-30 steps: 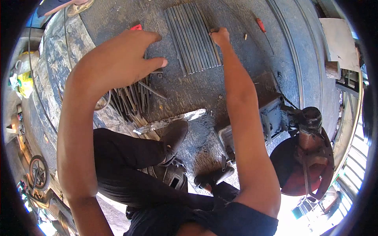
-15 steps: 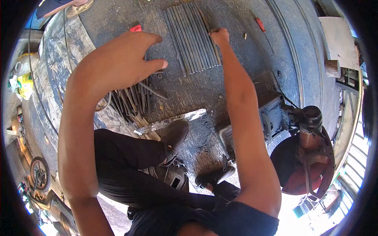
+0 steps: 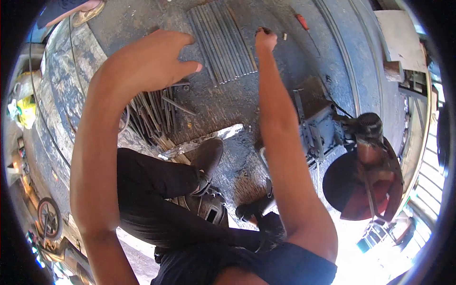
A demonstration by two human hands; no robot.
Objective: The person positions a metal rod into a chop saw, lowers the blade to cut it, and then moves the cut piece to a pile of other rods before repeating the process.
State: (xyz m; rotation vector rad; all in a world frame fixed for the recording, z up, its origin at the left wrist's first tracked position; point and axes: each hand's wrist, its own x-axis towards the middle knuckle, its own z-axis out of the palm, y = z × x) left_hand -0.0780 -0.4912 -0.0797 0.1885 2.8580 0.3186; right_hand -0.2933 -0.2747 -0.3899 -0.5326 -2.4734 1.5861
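Loose rods: a messy pile of thin metal rods [image 3: 154,116] lies on the dark floor [image 3: 223,107], left of the middle.
Left hand: the left hand [image 3: 152,61] hangs above that pile, fingers spread wide, holding nothing.
Neat rods: a flat row of grey rods [image 3: 221,40] lies side by side, far from the person, between the two hands.
Right hand: the right hand [image 3: 266,39] reaches far, fingers curled, just right of the row. I cannot tell if it grips anything.
Saw: a big cutting machine [image 3: 361,171] sits on the right.
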